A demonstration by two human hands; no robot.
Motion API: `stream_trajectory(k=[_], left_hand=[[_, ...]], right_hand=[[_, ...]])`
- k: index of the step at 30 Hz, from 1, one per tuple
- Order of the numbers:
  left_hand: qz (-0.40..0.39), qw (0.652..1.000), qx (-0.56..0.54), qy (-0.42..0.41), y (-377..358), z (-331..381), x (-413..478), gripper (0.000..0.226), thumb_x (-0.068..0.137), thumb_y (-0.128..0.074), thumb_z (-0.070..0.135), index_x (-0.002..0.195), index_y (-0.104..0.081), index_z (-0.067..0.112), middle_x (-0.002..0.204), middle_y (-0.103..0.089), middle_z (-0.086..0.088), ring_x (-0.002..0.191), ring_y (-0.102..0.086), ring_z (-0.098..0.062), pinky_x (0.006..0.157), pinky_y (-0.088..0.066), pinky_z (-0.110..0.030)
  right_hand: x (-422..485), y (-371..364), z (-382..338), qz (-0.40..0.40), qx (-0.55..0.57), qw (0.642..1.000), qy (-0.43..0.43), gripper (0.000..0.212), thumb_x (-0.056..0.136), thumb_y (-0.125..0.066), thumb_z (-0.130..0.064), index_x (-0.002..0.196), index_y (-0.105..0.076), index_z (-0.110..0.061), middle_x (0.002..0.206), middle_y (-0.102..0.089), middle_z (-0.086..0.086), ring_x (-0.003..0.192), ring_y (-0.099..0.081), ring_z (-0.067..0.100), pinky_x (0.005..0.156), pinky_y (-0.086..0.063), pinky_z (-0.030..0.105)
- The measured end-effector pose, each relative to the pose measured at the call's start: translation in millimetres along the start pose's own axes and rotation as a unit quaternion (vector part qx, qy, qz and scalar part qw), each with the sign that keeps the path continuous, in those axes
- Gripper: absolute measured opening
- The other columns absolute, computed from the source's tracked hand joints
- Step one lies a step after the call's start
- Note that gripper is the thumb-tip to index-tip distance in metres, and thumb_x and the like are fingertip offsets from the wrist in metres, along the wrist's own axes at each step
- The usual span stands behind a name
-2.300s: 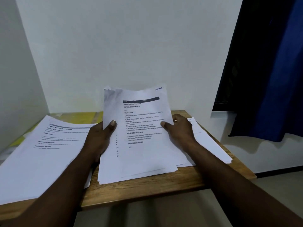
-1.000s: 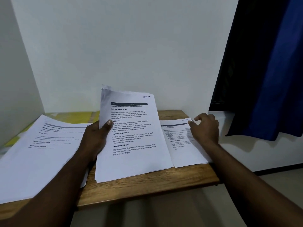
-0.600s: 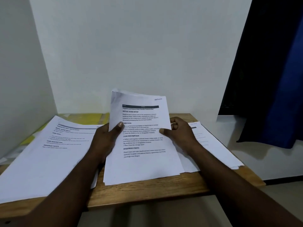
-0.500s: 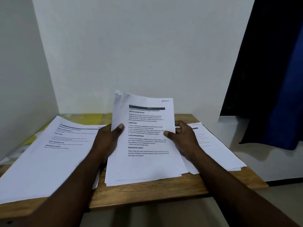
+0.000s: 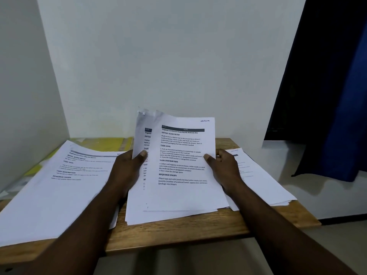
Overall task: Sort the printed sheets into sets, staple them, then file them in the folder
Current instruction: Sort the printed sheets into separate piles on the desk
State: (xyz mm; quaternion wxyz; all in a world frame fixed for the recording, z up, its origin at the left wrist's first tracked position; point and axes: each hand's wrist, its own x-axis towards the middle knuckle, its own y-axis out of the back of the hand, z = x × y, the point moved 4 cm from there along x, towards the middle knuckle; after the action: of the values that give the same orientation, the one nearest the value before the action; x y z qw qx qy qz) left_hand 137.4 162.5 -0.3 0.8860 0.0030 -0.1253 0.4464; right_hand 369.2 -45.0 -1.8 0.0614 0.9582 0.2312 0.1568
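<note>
Top sheet [image 5: 184, 165] has slid rightward off the stack [image 5: 139, 211]. I log: right hand [image 5: 222, 167] pinches it, left hand [image 5: 127, 169] grips stack. Sorting ongoing; stapling, filing into back-left-corner folder [image 5: 103, 143] outstanding.

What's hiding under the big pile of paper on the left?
A yellow folder peeks out from under the left pile at its far and left edges. The paper covers the rest, so anything else under there is hidden.

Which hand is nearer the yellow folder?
Left. The left hand grips the left edge of the sheets, close in front of the yellow folder. The right hand holds their right edge, on the far side of the sheets from it.
</note>
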Motion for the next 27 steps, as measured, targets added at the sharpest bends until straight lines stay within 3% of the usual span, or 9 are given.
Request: stream_trajectory(k=[3, 6, 9, 12, 15, 18, 23, 27], left_hand=[[-0.001, 1.000, -0.012, -0.003, 1.4, -0.1, 0.2, 0.029, 0.087, -0.077, 0.042, 0.109, -0.080, 0.023, 0.106, -0.081, -0.008, 0.097, -0.078, -0.037, 0.095, -0.057, -0.063], [0.008, 1.000, -0.021, -0.008, 1.6, -0.7, 0.8, 0.014, 0.099, -0.073, 0.028, 0.108, -0.078, 0.019, 0.102, -0.081, -0.005, 0.096, -0.078, -0.034, 0.092, -0.060, -0.053], [0.007, 1.000, -0.028, -0.003, -0.8, -2.0, 0.1, 0.014, 0.101, -0.069, 0.025, 0.109, -0.077, 0.016, 0.102, -0.081, -0.006, 0.095, -0.078, -0.033, 0.091, -0.059, -0.050], [0.015, 1.000, -0.017, -0.002, 0.9, -4.7, 3.1, 0.014, 0.100, -0.070, 0.026, 0.107, -0.077, 0.016, 0.100, -0.082, -0.005, 0.096, -0.077, -0.035, 0.091, -0.060, -0.051], [0.006, 1.000, -0.014, 0.008, 2.7, -8.6, 6.9, 0.018, 0.099, -0.073, 0.029, 0.110, -0.078, 0.017, 0.107, -0.081, -0.010, 0.100, -0.077, -0.037, 0.098, -0.057, -0.060], [0.009, 1.000, -0.012, 0.003, 1.5, -8.9, 6.0, 0.014, 0.101, -0.069, 0.023, 0.110, -0.078, 0.017, 0.105, -0.081, -0.007, 0.098, -0.078, -0.032, 0.095, -0.058, -0.051], [0.011, 1.000, -0.004, -0.004, -2.8, -5.5, 1.6, 0.015, 0.102, -0.068, 0.023, 0.111, -0.076, 0.014, 0.096, -0.082, 0.000, 0.086, -0.079, -0.022, 0.077, -0.059, -0.035], [0.009, 1.000, -0.006, -0.007, -4.0, -2.7, 0.0, 0.012, 0.102, -0.067, 0.021, 0.108, -0.076, 0.015, 0.091, -0.082, 0.002, 0.078, -0.079, -0.016, 0.074, -0.058, -0.033]], right_hand=[[-4.2, 0.6, -2.4, 0.005, -0.011, 1.000, 0.003, 0.009, 0.095, -0.079, -0.028, 0.100, -0.076, -0.021, 0.098, -0.080, -0.010, 0.093, -0.076, 0.014, 0.086, -0.063, 0.039], [-8.5, -4.8, -4.4, -0.012, -0.059, 0.998, 0.029, 0.015, 0.091, -0.083, -0.028, 0.097, -0.074, -0.019, 0.092, -0.079, -0.008, 0.082, -0.073, 0.007, 0.075, -0.060, 0.030], [-12.7, -9.5, -7.3, -0.039, -0.096, 0.993, 0.054, 0.020, 0.090, -0.084, -0.028, 0.104, -0.074, -0.019, 0.096, -0.078, -0.013, 0.085, -0.073, 0.002, 0.078, -0.060, 0.027], [-13.3, -6.4, -11.2, -0.017, -0.124, 0.989, 0.075, 0.014, 0.093, -0.081, -0.028, 0.100, -0.070, -0.022, 0.087, -0.070, -0.020, 0.077, -0.065, -0.008, 0.068, -0.048, 0.011], [-7.4, 7.5, -14.8, 0.061, -0.114, 0.988, 0.080, 0.016, 0.097, -0.076, -0.030, 0.106, -0.072, -0.017, 0.093, -0.070, -0.013, 0.082, -0.063, 0.003, 0.067, -0.045, 0.019], [5.5, 27.5, -11.7, 0.093, -0.078, 0.992, 0.037, 0.022, 0.101, -0.070, -0.030, 0.117, -0.072, -0.016, 0.105, -0.072, -0.009, 0.099, -0.067, 0.016, 0.081, -0.045, 0.025], [34.8, 70.4, -8.4, 0.056, -0.165, 0.985, 0.005, 0.035, 0.101, -0.068, -0.034, 0.130, -0.067, -0.014, 0.121, -0.071, 0.000, 0.104, -0.063, 0.019, 0.085, -0.042, 0.027], [51.5, 106.1, -5.7, -0.055, -0.352, 0.934, -0.024, 0.042, 0.092, -0.078, -0.045, 0.124, -0.065, -0.022, 0.116, -0.062, -0.002, 0.103, -0.058, 0.018, 0.083, -0.041, 0.028]])
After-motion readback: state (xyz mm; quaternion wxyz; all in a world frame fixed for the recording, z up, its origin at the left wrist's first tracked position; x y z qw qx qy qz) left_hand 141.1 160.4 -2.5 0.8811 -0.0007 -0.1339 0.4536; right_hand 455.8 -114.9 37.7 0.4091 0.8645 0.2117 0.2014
